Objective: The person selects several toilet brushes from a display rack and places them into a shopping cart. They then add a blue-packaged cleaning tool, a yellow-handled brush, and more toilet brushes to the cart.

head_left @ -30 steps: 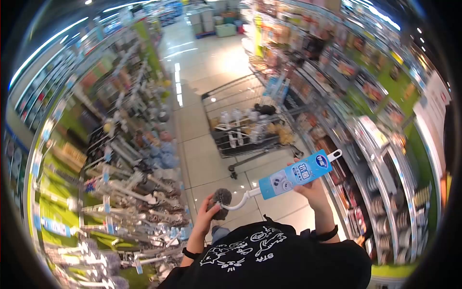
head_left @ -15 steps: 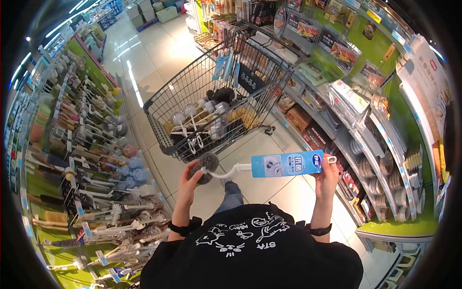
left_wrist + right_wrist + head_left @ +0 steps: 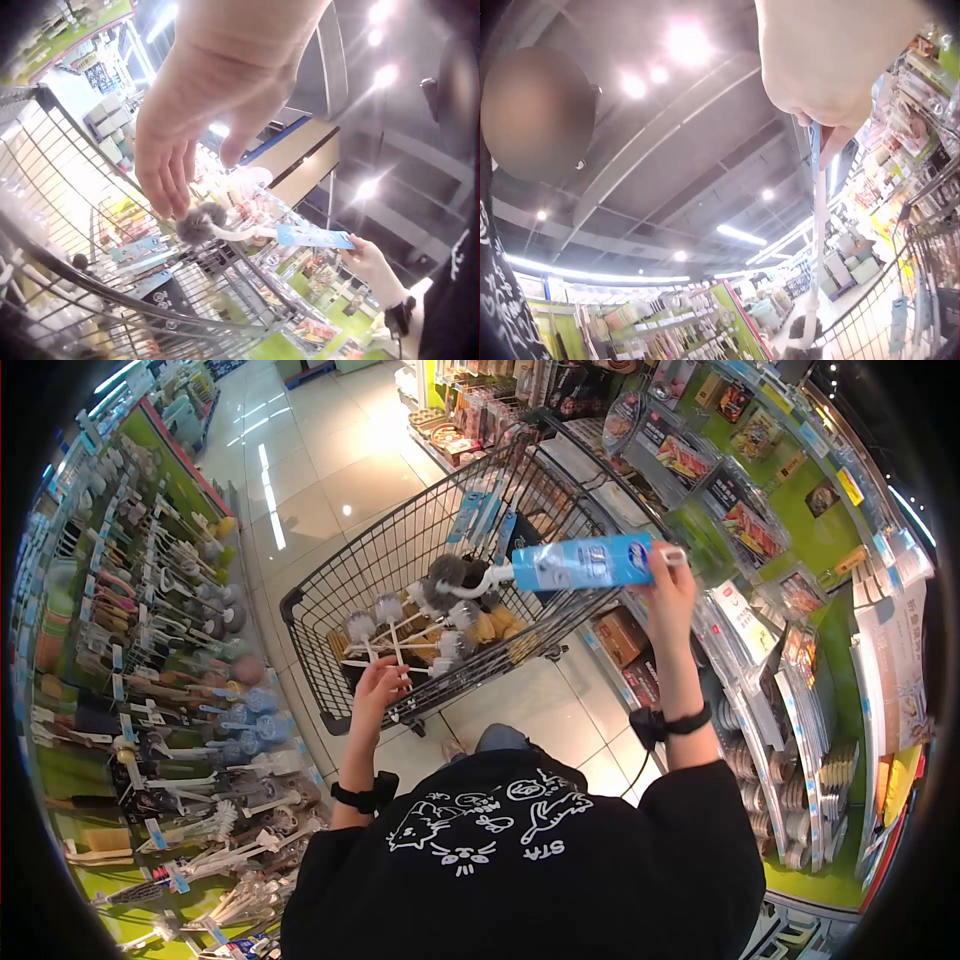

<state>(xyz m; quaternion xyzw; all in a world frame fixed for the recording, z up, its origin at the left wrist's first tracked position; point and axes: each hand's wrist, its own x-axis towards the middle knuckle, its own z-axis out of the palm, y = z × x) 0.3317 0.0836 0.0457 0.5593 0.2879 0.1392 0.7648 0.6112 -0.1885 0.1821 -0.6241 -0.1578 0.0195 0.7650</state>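
The right hand (image 3: 668, 592) pinches the handle end of a brush with a blue cardboard sleeve (image 3: 585, 563), held level above the cart. Its grey round head (image 3: 452, 578) points left on a curved white neck. In the right wrist view the hand (image 3: 832, 82) grips the brush from above. The left hand (image 3: 378, 688) is off the brush, near the cart's near-left side, its fingers relaxed. In the left wrist view the left hand (image 3: 202, 112) hangs with loosely bent fingers and holds nothing; the grey head (image 3: 201, 224) shows beyond its fingertips.
A wire shopping cart (image 3: 345, 547) carries several white-handled brushes (image 3: 388, 610) and blue-tagged items (image 3: 475, 510). Shelves of brushes (image 3: 230, 730) line the left; racks of packaged kitchen goods (image 3: 745, 620) line the right. Tiled floor (image 3: 310, 470) runs between them.
The left hand has let go of the grey head. The right hand has raised the brush forward over the cart, and the cart appears closer in the head view.
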